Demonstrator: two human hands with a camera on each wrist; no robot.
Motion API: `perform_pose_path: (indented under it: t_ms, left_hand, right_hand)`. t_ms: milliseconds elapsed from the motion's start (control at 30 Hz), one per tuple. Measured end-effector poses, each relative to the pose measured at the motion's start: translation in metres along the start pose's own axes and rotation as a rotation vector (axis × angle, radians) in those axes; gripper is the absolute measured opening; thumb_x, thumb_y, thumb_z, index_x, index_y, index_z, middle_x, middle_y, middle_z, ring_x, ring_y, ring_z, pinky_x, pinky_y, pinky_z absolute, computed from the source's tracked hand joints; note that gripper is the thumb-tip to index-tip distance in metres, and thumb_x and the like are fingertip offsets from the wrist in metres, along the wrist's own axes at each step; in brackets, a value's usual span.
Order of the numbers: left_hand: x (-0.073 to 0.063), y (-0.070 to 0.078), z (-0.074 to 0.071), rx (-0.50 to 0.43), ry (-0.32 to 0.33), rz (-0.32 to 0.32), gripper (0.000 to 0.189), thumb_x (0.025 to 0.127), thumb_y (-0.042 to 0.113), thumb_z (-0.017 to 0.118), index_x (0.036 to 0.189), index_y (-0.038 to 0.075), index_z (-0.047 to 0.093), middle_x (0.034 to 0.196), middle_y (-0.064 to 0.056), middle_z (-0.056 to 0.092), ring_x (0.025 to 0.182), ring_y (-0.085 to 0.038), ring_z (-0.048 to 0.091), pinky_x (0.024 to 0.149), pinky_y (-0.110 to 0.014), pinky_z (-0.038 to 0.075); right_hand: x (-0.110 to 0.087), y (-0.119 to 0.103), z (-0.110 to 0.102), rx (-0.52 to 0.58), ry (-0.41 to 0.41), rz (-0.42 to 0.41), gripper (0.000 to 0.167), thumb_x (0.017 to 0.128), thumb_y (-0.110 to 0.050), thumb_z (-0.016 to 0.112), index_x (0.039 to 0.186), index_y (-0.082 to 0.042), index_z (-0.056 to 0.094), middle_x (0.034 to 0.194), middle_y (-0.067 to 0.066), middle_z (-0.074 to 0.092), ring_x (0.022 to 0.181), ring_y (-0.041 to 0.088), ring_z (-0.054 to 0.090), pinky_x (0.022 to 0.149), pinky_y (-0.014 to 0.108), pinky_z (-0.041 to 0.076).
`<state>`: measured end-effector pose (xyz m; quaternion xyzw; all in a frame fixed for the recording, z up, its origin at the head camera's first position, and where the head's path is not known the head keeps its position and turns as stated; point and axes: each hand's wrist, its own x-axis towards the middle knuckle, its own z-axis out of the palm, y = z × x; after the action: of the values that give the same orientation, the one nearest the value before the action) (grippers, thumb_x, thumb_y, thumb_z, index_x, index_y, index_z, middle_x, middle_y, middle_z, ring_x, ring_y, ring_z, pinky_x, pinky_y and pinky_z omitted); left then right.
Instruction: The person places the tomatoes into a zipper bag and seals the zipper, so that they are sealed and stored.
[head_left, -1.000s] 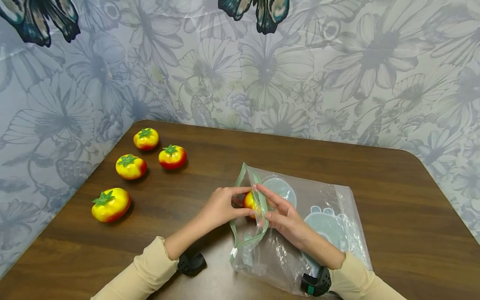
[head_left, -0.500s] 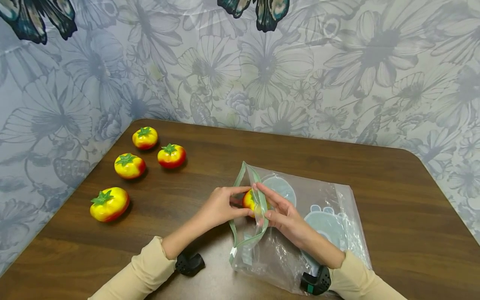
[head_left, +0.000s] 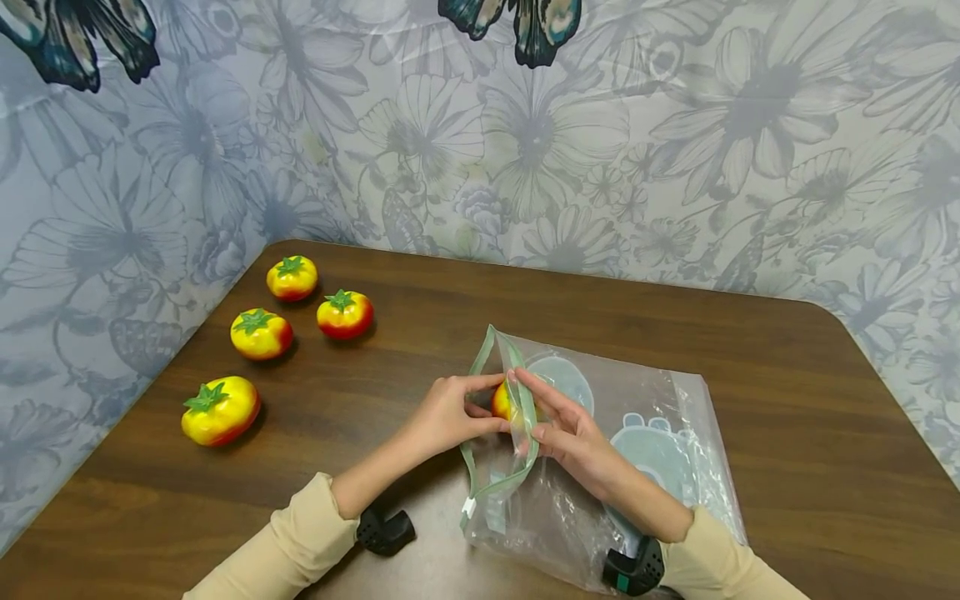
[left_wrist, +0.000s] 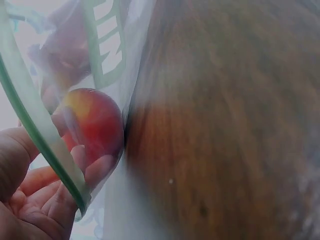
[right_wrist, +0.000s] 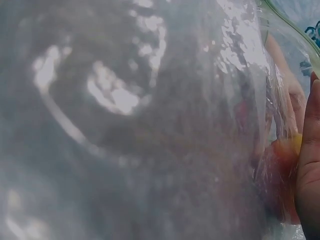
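In the head view, my left hand (head_left: 442, 417) reaches into the mouth of a clear plastic zip bag (head_left: 555, 517) with green edging. Its thumb and fingers hold a yellow-and-red toy tomato (head_left: 501, 402) just inside the opening. The left wrist view shows that tomato (left_wrist: 97, 125) through the plastic, with curled fingers (left_wrist: 97, 170) round its lower side. My right hand (head_left: 577, 437) pinches the green edge of the bag from the other side. In the right wrist view, crumpled film covers most of the picture, and the tomato (right_wrist: 282, 175) sits beside the right hand (right_wrist: 310, 165).
Several more toy tomatoes (head_left: 221, 410) with green leaf tops stand at the left of the brown wooden table (head_left: 420, 300). The bag lies flat to the right, with pale printed shapes (head_left: 652, 450). A white zip slider (head_left: 468, 506) sits at its near corner. Flowered cloth (head_left: 525, 150) hangs behind.
The left hand and the tomato have shifted very slightly to the right, deeper into the bag's mouth. The right hand keeps its pinch on the edge, and the other tomatoes stay put.
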<state>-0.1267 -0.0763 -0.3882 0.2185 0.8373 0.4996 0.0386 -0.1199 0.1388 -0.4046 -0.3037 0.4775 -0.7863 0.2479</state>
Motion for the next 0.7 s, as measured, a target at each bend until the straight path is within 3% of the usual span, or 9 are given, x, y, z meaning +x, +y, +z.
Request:
perform_pose_path:
  t_ms: [433,700]
  left_hand:
    - [0.0021,0.0019,0.0005,-0.002,0.021,0.002,0.052,0.075,0.01,0.079,0.123,0.001,0.061,0.116,-0.016,0.061,0.07,-0.012,0.067,0.059,-0.021,0.052]
    - [0.0024,0.0024,0.0025,-0.009,0.046,0.01,0.044,0.078,0.005,0.076,0.12,0.001,0.063,0.115,-0.015,0.062,0.071,-0.013,0.067,0.058,-0.021,0.052]
  right_hand:
    - [0.0007,-0.0007,0.001,-0.002,-0.011,-0.011,0.061,0.093,0.01,0.039,0.149,-0.007,0.023,0.154,0.007,0.014,0.088,0.021,0.06,0.076,0.032,0.051]
    - [0.001,-0.0015,0.0013,0.001,-0.005,-0.006,0.061,0.093,0.009,0.04,0.149,-0.007,0.022,0.154,0.006,0.014,0.104,0.023,0.053,0.077,0.033,0.051]
